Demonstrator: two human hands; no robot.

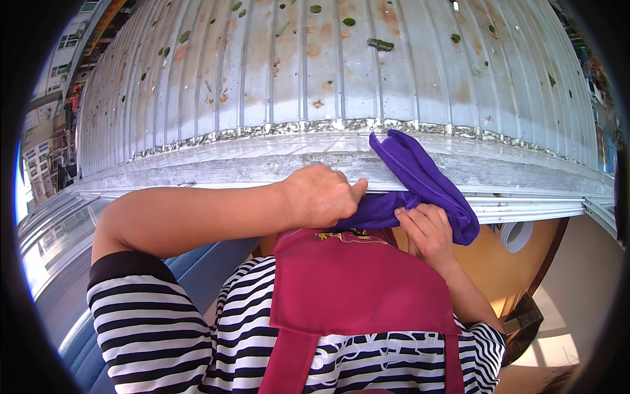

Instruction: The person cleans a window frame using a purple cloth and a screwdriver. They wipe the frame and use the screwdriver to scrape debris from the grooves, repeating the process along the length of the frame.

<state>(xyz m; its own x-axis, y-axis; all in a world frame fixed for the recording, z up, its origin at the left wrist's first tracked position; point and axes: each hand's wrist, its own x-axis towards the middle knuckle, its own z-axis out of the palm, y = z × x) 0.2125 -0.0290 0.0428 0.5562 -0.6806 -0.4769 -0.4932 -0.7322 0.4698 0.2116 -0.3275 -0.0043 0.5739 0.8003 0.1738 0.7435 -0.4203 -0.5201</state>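
Observation:
Over a window sill, my left hand [322, 197] is closed in a fist on a bunched part of a purple cloth [428, 177]. My right hand [425, 229] grips the same cloth a little to the right, its fingertips pressed on a fold. A long folded part of the cloth rises past my right hand, its free end over the grey outer ledge [295, 167]. Another part runs between both hands, just above the maroon apron [364, 285]. The fingers of my left hand are partly hidden.
White window tracks [526, 209] run beneath the hands. Outside lies a ribbed metal roof [320, 64] with rust and moss clumps. A white pipe end [517, 236] and a wooden surface [477, 261] are at the right, blue padded furniture [211, 268] at the left.

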